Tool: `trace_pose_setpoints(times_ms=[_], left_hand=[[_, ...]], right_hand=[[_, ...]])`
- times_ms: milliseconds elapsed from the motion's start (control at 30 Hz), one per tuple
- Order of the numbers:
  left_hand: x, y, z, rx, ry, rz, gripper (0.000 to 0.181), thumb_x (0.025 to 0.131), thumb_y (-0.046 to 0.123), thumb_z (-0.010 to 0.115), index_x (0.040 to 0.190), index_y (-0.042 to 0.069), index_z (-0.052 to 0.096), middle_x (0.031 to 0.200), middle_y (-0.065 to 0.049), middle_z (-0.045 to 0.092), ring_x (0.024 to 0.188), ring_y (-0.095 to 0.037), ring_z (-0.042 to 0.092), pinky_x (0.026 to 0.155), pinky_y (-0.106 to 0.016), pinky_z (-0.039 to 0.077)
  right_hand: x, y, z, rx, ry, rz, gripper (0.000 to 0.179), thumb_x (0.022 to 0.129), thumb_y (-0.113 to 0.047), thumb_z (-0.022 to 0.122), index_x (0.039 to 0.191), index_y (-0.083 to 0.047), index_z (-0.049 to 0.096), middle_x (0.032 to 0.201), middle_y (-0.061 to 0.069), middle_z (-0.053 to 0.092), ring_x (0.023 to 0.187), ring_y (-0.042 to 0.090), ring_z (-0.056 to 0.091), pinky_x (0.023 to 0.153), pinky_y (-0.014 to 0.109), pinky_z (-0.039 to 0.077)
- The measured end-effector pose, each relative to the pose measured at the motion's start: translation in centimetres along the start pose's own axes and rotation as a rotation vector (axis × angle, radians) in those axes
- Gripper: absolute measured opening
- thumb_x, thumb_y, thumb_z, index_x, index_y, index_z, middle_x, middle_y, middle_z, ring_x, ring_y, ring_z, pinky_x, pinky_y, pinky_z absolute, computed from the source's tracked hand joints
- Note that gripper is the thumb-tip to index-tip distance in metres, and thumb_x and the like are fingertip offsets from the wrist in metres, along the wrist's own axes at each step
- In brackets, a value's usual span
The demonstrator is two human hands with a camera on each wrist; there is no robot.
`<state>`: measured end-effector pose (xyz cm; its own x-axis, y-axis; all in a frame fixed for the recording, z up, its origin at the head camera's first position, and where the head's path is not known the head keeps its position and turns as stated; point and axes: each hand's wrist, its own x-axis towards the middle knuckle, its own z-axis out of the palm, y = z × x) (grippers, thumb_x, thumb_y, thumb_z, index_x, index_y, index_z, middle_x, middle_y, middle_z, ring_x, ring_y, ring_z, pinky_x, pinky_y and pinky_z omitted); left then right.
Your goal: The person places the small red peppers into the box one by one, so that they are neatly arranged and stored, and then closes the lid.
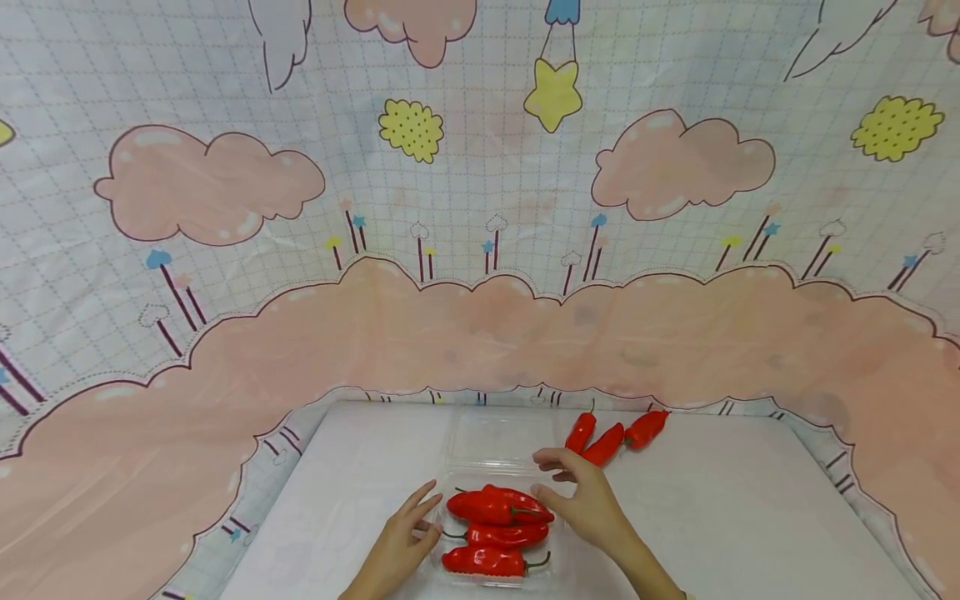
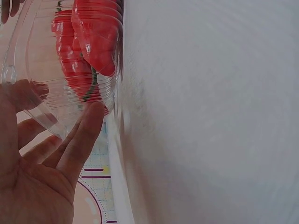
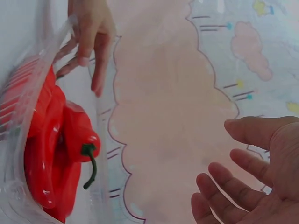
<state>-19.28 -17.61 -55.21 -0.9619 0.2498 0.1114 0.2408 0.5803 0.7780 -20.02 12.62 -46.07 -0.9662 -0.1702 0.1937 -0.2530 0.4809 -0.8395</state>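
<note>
A clear plastic clamshell container [image 1: 495, 477] lies with its lid [image 1: 498, 435] folded back. Inside lie several red peppers [image 1: 486, 560] with green stems, mostly crosswise. My left hand [image 1: 401, 542] is at the container's left side, fingers spread and fairly straight. In the left wrist view, the fingertips meet the ribbed plastic wall, and some fingers show through it. Over the container's right far corner, my right hand [image 1: 588, 504] hovers with loosely bent fingers and thumb apart. The right wrist view shows nothing between its fingers [image 3: 233, 186].
Three more red peppers [image 1: 604, 446] lie on the white table [image 1: 720, 500] behind and right of the container, near the far edge. A cloud-patterned cloth [image 1: 487, 333] rises behind the table and surrounds its sides.
</note>
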Motion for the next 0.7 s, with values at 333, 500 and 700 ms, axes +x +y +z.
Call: trace_pose_setpoints(times_ms=[333,500,700], left_hand=[[0.0,-0.2,0.1,-0.006,0.003,0.012,0.049,0.093,0.016,0.064,0.138,0.000,0.053,0.156,-0.015,0.037,0.087,-0.002,0.065,0.074,-0.012,0.055],[-0.1,-0.3,0.2,-0.025,0.014,0.023,0.049,0.093,0.014,0.063,0.139,0.000,0.053,0.156,-0.015,0.038,0.086,-0.001,0.065,0.073,-0.013,0.055],[0.0,-0.4,0.2,-0.029,0.013,0.021,0.049,0.093,0.015,0.063,0.139,0.001,0.053,0.156,-0.014,0.038,0.085,0.000,0.064,0.073,-0.014,0.056]], right_hand=[[-0.2,-0.4,-1.6,-0.004,0.078,-0.008,0.039,0.080,-0.014,0.080,0.115,-0.024,0.067,0.108,-0.010,0.070,0.099,0.012,0.064,0.093,0.031,0.057],[-0.3,-0.3,-2.6,0.009,0.090,-0.040,0.039,0.080,-0.013,0.080,0.116,-0.023,0.067,0.108,-0.009,0.070,0.099,0.012,0.064,0.093,0.029,0.056],[-0.3,0.6,-3.4,-0.021,0.126,-0.101,0.038,0.080,-0.013,0.080,0.115,-0.020,0.067,0.103,-0.011,0.070,0.096,0.004,0.063,0.088,0.027,0.057]])
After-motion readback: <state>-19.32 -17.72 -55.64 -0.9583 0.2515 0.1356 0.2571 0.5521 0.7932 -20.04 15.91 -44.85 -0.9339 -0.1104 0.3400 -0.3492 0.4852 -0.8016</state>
